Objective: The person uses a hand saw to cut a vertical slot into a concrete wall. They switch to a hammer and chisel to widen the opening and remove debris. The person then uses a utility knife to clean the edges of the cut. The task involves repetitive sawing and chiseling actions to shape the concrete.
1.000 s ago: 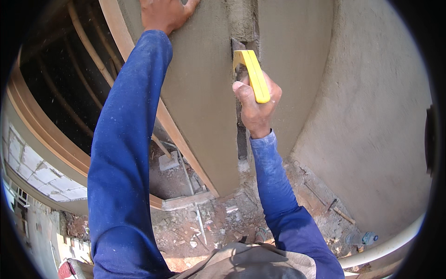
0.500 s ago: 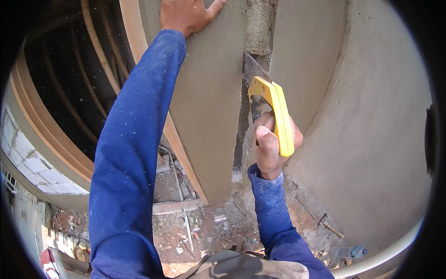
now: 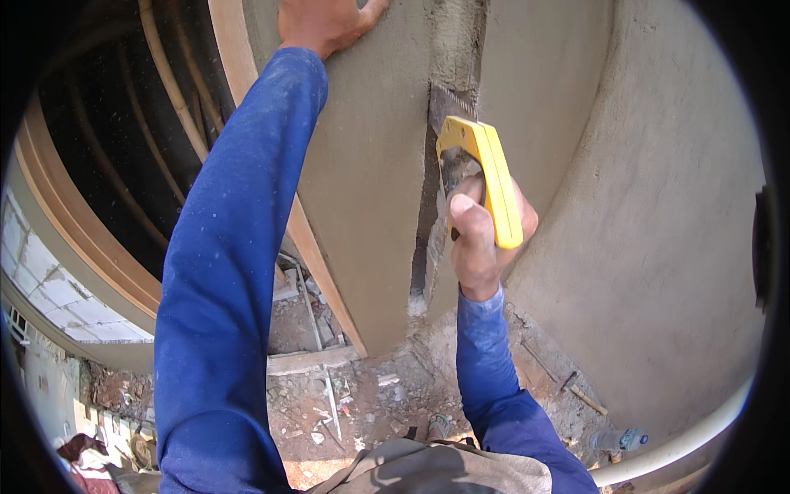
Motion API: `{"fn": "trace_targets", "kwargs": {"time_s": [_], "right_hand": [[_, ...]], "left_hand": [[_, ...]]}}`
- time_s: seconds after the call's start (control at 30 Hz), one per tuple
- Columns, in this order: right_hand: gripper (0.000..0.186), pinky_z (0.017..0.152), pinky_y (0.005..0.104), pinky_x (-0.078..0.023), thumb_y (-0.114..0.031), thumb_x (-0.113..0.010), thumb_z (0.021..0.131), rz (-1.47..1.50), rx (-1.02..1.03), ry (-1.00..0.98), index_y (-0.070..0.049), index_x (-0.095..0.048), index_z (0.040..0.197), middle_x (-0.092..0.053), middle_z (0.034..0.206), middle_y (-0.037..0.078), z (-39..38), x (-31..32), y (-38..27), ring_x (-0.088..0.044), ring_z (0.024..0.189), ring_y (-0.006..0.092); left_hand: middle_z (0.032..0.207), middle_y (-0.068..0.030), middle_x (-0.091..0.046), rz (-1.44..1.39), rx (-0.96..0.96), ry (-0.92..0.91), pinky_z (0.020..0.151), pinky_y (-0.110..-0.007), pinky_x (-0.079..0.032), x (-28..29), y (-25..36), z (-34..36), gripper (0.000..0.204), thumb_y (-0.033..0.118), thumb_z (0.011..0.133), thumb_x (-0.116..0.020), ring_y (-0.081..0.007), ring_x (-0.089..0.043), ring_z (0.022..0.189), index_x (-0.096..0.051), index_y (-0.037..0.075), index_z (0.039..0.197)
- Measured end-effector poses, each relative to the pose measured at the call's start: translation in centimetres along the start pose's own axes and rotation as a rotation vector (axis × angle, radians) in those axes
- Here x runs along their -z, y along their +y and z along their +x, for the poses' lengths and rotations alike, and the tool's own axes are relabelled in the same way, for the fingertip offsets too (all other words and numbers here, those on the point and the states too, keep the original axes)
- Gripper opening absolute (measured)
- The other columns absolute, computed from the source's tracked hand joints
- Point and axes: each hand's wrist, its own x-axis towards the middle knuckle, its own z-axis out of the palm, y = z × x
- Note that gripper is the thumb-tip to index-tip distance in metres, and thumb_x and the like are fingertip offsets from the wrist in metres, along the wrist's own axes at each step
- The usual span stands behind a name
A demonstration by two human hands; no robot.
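Note:
My right hand (image 3: 481, 239) is closed around the yellow handle of a handsaw (image 3: 492, 181). The saw's toothed blade reaches away from me into a long groove (image 3: 429, 177) in the grey plastered wall (image 3: 362, 198). Much of the blade is hidden by the handle and the groove. At the top edge of the view my left hand (image 3: 322, 23) rests against the plaster near the wooden frame, thumb stretched out. Its other fingertips are cut off by the picture's edge.
A wooden frame (image 3: 317, 272) borders a dark opening with several poles (image 3: 173, 82) on the left. Rubble, sticks and a hammer-like tool (image 3: 586, 395) lie on the ground. A plastic bottle (image 3: 619, 440) sits beside a pale pipe (image 3: 675, 449). A curved plastered wall (image 3: 658, 206) rises on the right.
My right hand and the saw have moved a little farther away along the groove, and the right forearm has straightened. My left hand stays on the wall.

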Motion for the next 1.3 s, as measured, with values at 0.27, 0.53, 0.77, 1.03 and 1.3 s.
{"fn": "trace_targets", "kwargs": {"time_s": [0.27, 0.53, 0.77, 1.03, 1.3], "right_hand": [[0.022, 0.048, 0.0302, -0.037, -0.008, -0.07, 0.077, -0.014, -0.02, 0.065, -0.003, -0.051, 0.067, -0.046, 0.055, 0.002, 0.5, -1.0, 3.0, -0.043, 0.049, 0.0112], [0.019, 0.066, 0.0397, -0.046, -0.009, -0.068, 0.081, -0.052, -0.143, -0.164, -0.001, -0.051, 0.088, -0.055, 0.082, 0.013, 1.0, -0.6, 1.3, -0.056, 0.077, 0.0301], [0.044, 0.086, 0.0421, -0.045, -0.005, -0.065, 0.077, -0.044, -0.039, -0.339, -0.001, -0.052, 0.119, -0.05, 0.111, 0.018, 1.3, 2.2, 1.7, -0.051, 0.104, 0.0354], [0.071, 0.089, 0.046, -0.054, -0.046, -0.048, 0.103, 0.874, -1.097, -0.104, -0.011, -0.017, 0.157, -0.05, 0.126, 0.008, 0.3, 4.2, 4.4, -0.057, 0.117, 0.0214], [0.043, 0.043, 0.0191, -0.033, -0.024, -0.048, 0.106, 1.063, -1.139, 0.103, -0.008, -0.046, 0.146, -0.051, 0.081, -0.006, -0.5, 2.8, 3.0, -0.049, 0.064, 0.0016]], "left_hand": [[0.146, -0.0154, -0.043, -0.397, 0.094, 0.119, 0.111, -0.052, -0.026, -0.3, -1.1, -0.5, 0.068, 0.055, 0.09, -0.063, -0.0319, -0.037, 0.136, -0.049, 0.009, 0.139], [0.093, -0.0107, -0.066, -1.201, 0.677, -0.579, 0.081, -0.029, -0.051, 17.9, 12.9, -10.0, 0.06, 0.053, 0.096, -0.06, -0.0147, -0.062, 0.088, -0.064, -0.006, 0.105], [0.076, -0.0165, -0.065, -1.081, 0.858, -0.588, 0.066, -0.037, -0.049, 16.1, 15.2, -6.9, 0.037, 0.027, 0.089, -0.062, -0.0182, -0.059, 0.067, -0.063, -0.01, 0.094], [0.082, -0.0073, -0.067, -1.131, 1.167, -0.414, 0.083, -0.03, -0.047, 17.4, 19.6, -5.6, 0.026, 0.024, 0.096, -0.056, -0.0146, -0.059, 0.088, -0.06, -0.002, 0.1], [0.081, -0.0079, -0.055, -1.248, 1.243, -0.311, 0.086, -0.033, -0.042, 18.8, 23.0, -7.8, 0.031, 0.027, 0.099, -0.052, -0.0216, -0.058, 0.09, -0.052, -0.003, 0.106]]}}
